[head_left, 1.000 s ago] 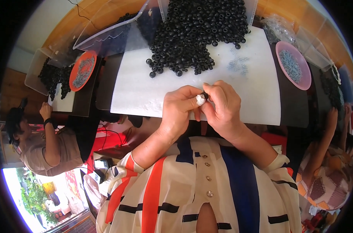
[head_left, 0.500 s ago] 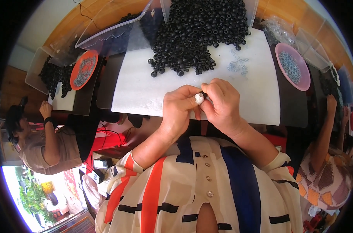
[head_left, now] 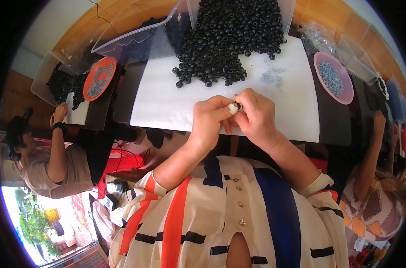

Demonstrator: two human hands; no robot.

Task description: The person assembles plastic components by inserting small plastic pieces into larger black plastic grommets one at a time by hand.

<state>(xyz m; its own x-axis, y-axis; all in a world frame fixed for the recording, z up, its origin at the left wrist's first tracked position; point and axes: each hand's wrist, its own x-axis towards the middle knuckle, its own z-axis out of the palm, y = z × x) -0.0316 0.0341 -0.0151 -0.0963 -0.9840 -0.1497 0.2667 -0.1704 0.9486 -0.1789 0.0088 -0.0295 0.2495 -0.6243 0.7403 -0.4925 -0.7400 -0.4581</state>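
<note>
Pinching a small black piece [head_left: 237,106] between nearly closed fingers [head_left: 223,115] of the left hand [head_left: 206,119] and right hand [head_left: 259,114], held it above the near part of the white sheet [head_left: 167,102] on the counter [head_left: 335,123]. Had a heap of black parts [head_left: 234,40] beyond, a pink bowl [head_left: 348,89] rightward.

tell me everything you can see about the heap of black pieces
The heap is made of many small, round black pieces, plastic or rubber by their look, with a slight sheen; many show a hole. It lies loose and jumbled between the walls of a clear box and spreads onto the white sheet, with an uneven near edge and a few strays around it. Its far end runs out of view. The left hand and right hand are apart from it.
</note>
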